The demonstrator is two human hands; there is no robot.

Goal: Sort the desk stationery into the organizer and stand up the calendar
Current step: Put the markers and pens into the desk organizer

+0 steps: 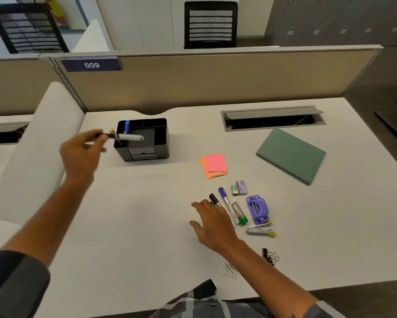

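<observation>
1. A bunch of pens (pixel 126 137) is pinched by the left hand (pixel 82 152), held just over the organizer (pixel 144 140) at 11 o'clock.
2. Right hand (pixel 212 222): fingers spread, nothing gripped, tips touching the markers (pixel 215 199) at 3 o'clock.
3. Markers are judged light, stiff, smooth, prone to rolling; best gripped mid-barrel.
4. Calendar (pixel 290 154) lies flat at 2 o'clock; thin, stiff, to be lifted by an edge.

Matt black plastic organizer (pixel 147 143); smooth white desk (pixel 133 214).
</observation>
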